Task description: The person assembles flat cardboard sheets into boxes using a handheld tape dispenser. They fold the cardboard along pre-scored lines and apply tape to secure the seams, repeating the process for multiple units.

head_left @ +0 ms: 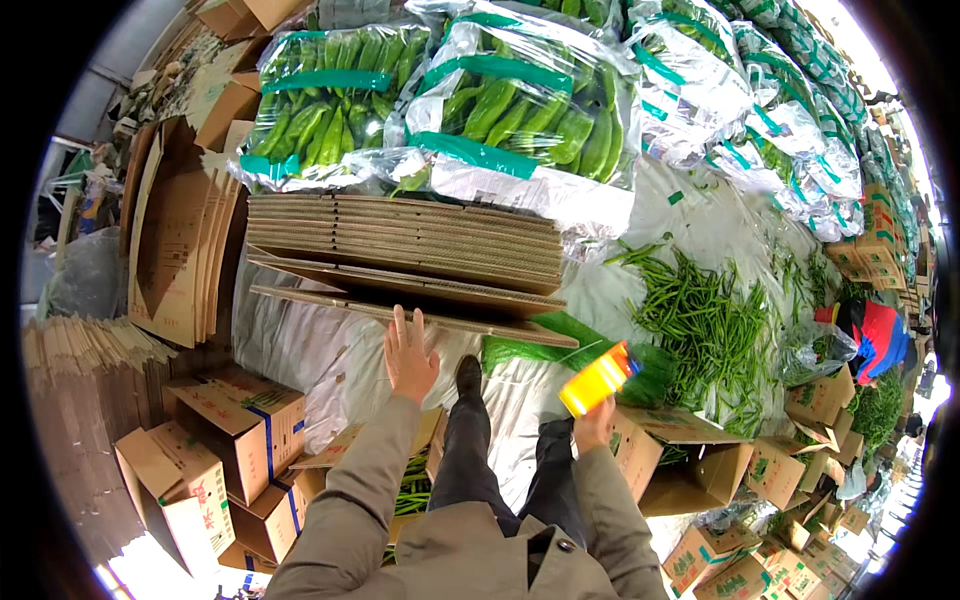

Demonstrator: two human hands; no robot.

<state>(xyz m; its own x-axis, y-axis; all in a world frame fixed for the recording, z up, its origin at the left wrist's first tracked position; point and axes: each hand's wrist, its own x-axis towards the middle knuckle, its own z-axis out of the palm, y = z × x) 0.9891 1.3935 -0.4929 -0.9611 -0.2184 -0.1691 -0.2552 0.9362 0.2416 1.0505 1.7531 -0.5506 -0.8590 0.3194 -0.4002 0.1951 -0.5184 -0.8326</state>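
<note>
My left hand (409,360) reaches forward with its fingers spread. Its fingertips are at the near edge of a flat folded carton (440,322), which leans out from the stack; whether they touch is hard to tell. Behind it rises a pile of flattened cardboard cartons (400,232). In my right hand (594,428) is a yellow tape dispenser (595,382) with a red and blue end, held above the right leg. Clear bags of long green peppers (530,115) with green tape sit on top of the pile, with another such bag (330,130) on the left.
Loose thin green peppers (700,325) lie heaped on the pale sheet (330,385) to the right. Open cartons stand at the left (235,410) and right (700,465) of my legs. More flattened cardboard (185,240) leans far left. A person in red and blue (875,335) bends at the far right.
</note>
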